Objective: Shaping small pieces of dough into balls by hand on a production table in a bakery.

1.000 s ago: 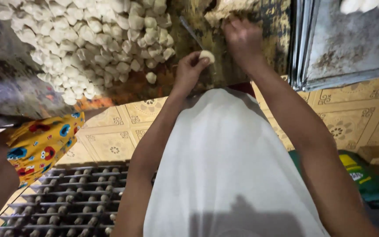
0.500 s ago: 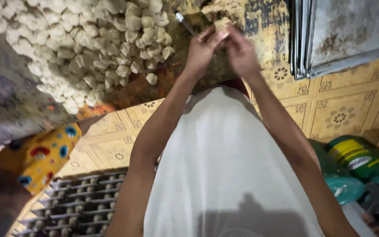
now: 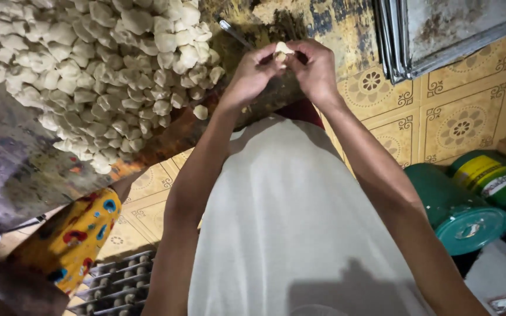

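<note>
1. So, both hands meet over the worn bench (image 3: 300,23): left hand (image 3: 252,73) and right hand (image 3: 314,67) pinch one small dough piece (image 3: 280,51) between fingertips.
2. Big heap of dumplings (image 3: 95,64) sits just left (dozens, pale).
3. Green canisters (image 3: 469,199) lie on the tiled floor (image 3: 458,117).

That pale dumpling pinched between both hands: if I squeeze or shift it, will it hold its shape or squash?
The dumpling looks like soft raw dough, so it would probably dent under a firm squeeze; the left hand and right hand hold it with fingertips only. It seems light for its size. The heaped pile of dumplings keeps its lumpy shapes, so gentle handling likely suffices.
</note>
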